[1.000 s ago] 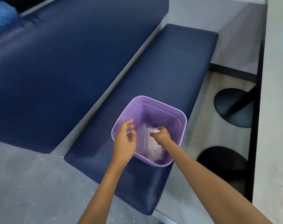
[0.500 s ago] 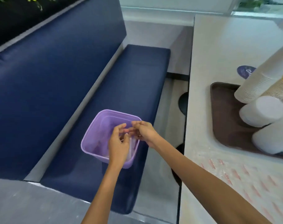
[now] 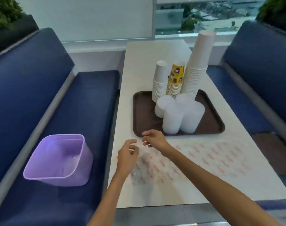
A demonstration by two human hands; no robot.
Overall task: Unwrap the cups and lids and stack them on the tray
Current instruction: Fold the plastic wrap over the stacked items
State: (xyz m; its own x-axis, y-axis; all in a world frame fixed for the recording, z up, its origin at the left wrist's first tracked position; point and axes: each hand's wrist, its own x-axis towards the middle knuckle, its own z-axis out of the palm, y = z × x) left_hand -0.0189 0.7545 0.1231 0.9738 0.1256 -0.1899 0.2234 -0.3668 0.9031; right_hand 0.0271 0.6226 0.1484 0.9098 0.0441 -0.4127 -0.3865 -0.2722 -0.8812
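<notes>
A brown tray (image 3: 142, 115) on the white table carries upright stacks of white paper cups (image 3: 197, 67), a yellow printed cup stack (image 3: 175, 79) and white lid stacks (image 3: 173, 118). A clear plastic wrapper with red print (image 3: 209, 159) lies flat on the table in front of the tray. My left hand (image 3: 126, 156) hovers over the wrapper's left end, fingers loosely curled and holding nothing. My right hand (image 3: 154, 141) is just before the tray's front edge, with its fingers bent and nothing visible in them.
A purple plastic bin (image 3: 60, 160) stands on the blue bench seat (image 3: 83, 101) left of the table, with clear wrap inside. Another blue bench (image 3: 259, 66) is on the right. A window is behind the table's far end.
Both hands came out of the purple bin and moved right to the table's front left, above the printed wrapper. The view swung from the bench to the table.
</notes>
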